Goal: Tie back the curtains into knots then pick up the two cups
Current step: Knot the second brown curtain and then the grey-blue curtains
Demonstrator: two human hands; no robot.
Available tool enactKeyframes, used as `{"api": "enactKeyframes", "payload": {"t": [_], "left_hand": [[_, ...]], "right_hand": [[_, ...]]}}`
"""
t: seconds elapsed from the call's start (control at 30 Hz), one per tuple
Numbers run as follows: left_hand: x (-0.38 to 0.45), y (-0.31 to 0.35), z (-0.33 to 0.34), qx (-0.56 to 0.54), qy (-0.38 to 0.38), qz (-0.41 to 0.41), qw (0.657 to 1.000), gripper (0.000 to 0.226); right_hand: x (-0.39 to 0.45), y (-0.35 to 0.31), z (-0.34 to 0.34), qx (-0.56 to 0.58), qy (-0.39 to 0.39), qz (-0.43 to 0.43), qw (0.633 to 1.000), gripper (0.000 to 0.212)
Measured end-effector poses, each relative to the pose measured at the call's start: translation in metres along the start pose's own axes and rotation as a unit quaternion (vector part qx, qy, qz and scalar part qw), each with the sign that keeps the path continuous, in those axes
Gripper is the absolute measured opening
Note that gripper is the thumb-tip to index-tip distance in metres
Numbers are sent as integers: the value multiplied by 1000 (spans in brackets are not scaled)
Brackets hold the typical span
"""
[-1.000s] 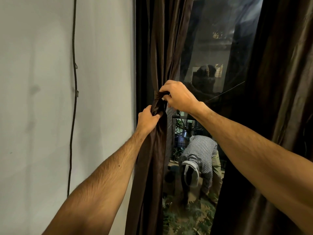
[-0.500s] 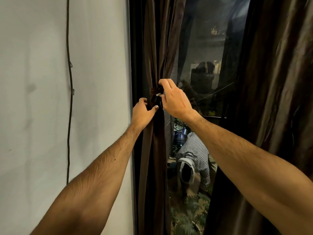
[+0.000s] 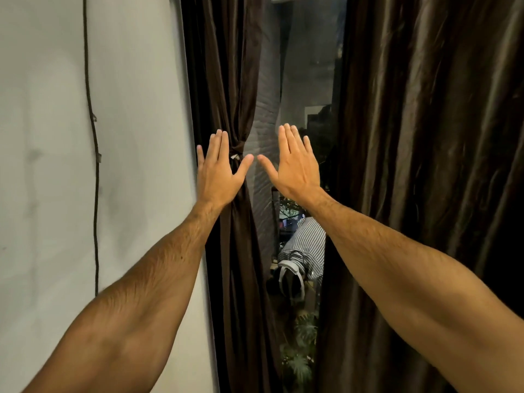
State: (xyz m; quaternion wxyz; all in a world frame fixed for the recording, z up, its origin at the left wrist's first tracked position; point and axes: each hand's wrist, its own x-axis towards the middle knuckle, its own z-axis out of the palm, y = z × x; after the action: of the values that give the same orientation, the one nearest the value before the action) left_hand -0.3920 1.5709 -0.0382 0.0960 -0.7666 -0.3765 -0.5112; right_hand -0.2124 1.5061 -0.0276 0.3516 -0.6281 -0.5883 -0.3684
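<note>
Head view: left curtain (image 3: 226,80) knotted by wall, left hand (image 3: 218,171) and right hand (image 3: 297,168) flat-fingered, holding nothing; right curtain (image 3: 425,165) hangs loose, cups not visible.

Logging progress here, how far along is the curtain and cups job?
Done: the left curtain is cinched at a knot. In hand: nothing; left hand and right hand are open. Left: the right curtain hangs loose, and no cups are in view.
</note>
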Motion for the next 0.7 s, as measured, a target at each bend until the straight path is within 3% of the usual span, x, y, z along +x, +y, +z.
{"api": "enactKeyframes", "payload": {"t": [0.27,0.7], "left_hand": [[-5,49,-9,6,-10,74,997,91],[-27,109,-11,-90,-54,167,980,90]], "right_hand": [[-26,35,-62,-90,-3,28,996,92],[-96,52,-155,-208,19,106,972,89]]}}
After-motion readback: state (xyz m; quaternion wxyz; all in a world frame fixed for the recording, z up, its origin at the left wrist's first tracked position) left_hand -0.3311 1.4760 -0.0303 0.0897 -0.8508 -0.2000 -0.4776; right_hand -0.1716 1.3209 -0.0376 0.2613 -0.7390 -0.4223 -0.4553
